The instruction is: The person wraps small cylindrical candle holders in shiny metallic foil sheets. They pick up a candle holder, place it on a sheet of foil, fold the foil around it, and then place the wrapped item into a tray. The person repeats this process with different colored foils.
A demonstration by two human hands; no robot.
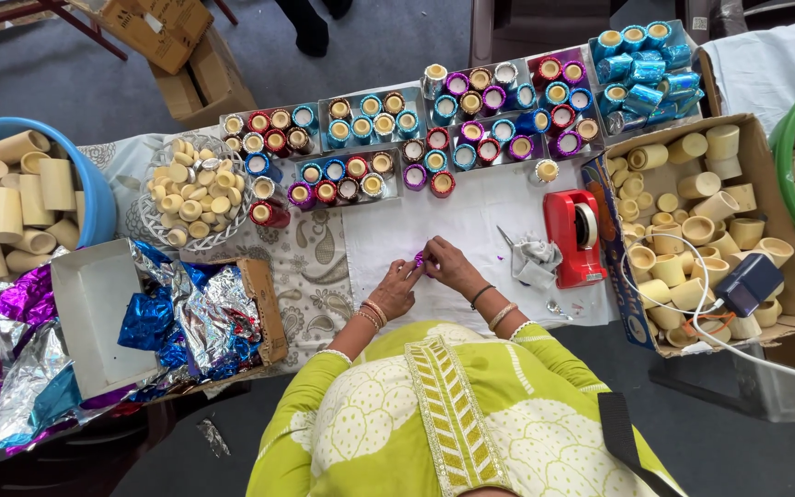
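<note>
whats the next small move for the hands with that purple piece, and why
Probably keep pressing the purple foil snug around the small piece, then set it beside the wrapped cups. Both the left hand and right hand pinch it over the white cloth, so the wrap looks unfinished.

One red tape dispenser (574,235) stands at 3 o'clock. One blue tub (94,189) of plain cups is at 9 o'clock, and one green tub (789,175) at 3 o'clock. One cardboard box (766,175) holds plain cups. Two hands (396,288) (453,265) meet at centre. The foil-wrapped cups (471,124) at 12 o'clock are too many to count exactly.
</note>
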